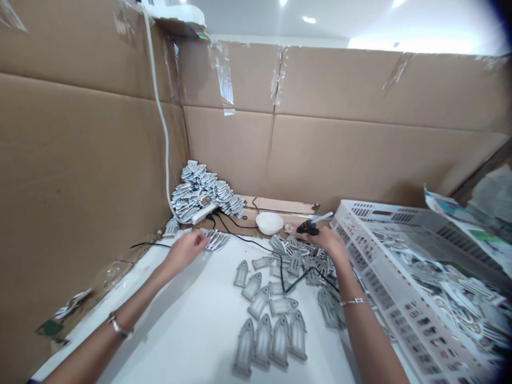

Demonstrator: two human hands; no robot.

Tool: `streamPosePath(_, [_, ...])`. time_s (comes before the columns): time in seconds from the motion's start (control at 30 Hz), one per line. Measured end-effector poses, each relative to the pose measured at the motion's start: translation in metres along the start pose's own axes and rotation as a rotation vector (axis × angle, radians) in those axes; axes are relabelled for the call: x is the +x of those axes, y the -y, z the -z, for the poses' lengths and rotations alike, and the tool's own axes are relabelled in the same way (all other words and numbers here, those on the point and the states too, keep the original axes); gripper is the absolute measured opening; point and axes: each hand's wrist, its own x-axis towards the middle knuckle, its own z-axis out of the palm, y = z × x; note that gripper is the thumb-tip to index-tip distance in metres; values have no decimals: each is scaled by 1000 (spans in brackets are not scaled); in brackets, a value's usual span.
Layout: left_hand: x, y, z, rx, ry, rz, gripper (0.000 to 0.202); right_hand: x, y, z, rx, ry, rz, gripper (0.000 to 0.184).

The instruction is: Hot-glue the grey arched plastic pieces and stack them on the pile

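My left hand point(184, 250) reaches to the far left of the white table point(192, 325), its fingers closed on the edge of a small fanned row of grey arch-shaped pieces point(216, 240). At the table's far side my right hand point(326, 240) grips a black glue gun point(308, 228) whose black cord point(280, 264) trails over the surface. Several grey arch-shaped pieces point(268, 320) lie flat between my arms, some lined up in a row near me. Each wrist wears a bracelet.
A heap of finished grey pieces point(202, 194) is piled in the back left corner beside a white power strip point(202, 214). A small white bowl point(269, 223) sits at the back. A white plastic crate point(384, 277) full of printed pieces stands at right. Cardboard walls point(320, 138) enclose the table.
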Motion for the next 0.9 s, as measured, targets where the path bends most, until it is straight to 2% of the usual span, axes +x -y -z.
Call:
streamPosePath(0.07, [-29,-28,-17,8,185,-10,42,-1,-1,1,-18,32,-42,44])
streamPosePath(0.13, [-54,-57,-36,59,306,-9,40,-4,-2,4,-29,38,-71,42])
streamPosePath(0.2, [-69,-83,-53,144,342,-42,35,-7,-1,9,-33,24,-85,42])
streamPosePath(0.3, [-67,-106,-68,268,295,-27,31,-13,0,17,-27,15,-74,43])
streamPosePath(0.37, [-56,-109,-73,283,293,16,32,-17,3,22,-19,6,-46,44])
streamPosePath(0.43, [-43,-104,-76,232,322,48,34,-21,7,27,-10,-10,-5,45])
streamPosePath(0.53, [-27,-87,-78,145,358,64,39,-29,19,32,4,-32,67,44])
streamPosePath(0.63, [-15,-68,-76,76,375,86,32,-40,34,37,22,-62,142,41])
streamPosePath(0.73, [-1,-60,-70,-34,360,88,33,-55,49,43,106,-140,303,34])
streamPosePath(0.8, [11,-64,-62,-112,341,74,38,-64,57,47,182,-209,416,28])
streamPosePath(0.9, [30,-86,-42,-327,270,19,44,-74,63,53,265,-292,514,26])
